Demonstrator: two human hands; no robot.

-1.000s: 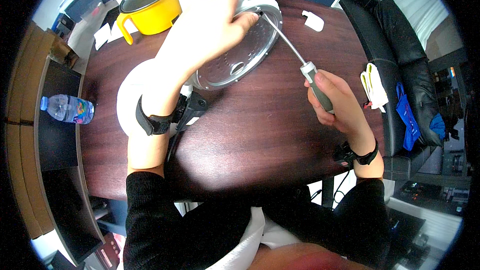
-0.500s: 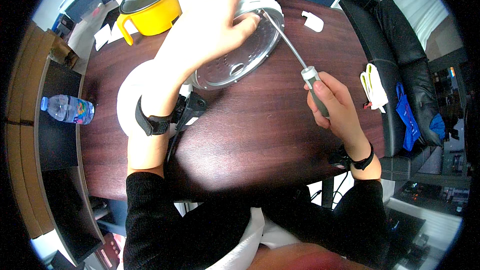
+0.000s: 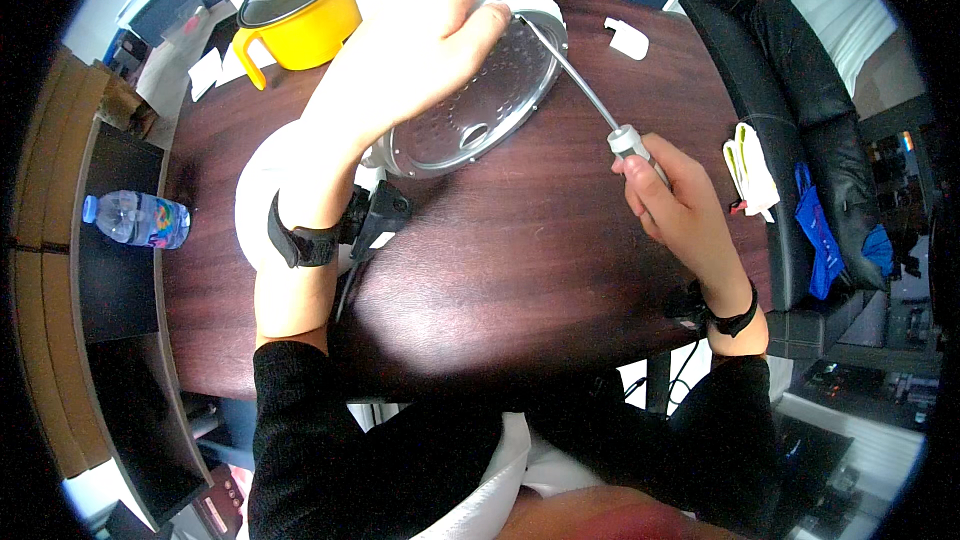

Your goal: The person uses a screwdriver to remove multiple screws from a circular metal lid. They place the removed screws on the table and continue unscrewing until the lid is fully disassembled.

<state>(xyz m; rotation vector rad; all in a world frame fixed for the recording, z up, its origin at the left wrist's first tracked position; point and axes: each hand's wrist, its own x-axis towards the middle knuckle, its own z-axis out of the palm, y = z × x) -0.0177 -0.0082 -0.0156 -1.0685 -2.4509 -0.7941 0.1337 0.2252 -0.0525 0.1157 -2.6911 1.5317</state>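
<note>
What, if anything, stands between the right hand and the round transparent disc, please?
Nothing visible does: the right hand grips the screwdriver, which extends unobstructed to the white rim around the transparent disc. The left hand is at that rim, beside the screwdriver, not across it.

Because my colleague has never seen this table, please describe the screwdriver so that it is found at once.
Over the dark brown table, find the clear round disc. To its right, the right hand grips the screwdriver by its grey-and-white handle. Unlike its neighbours, it has a long, thin metal shaft.
</note>
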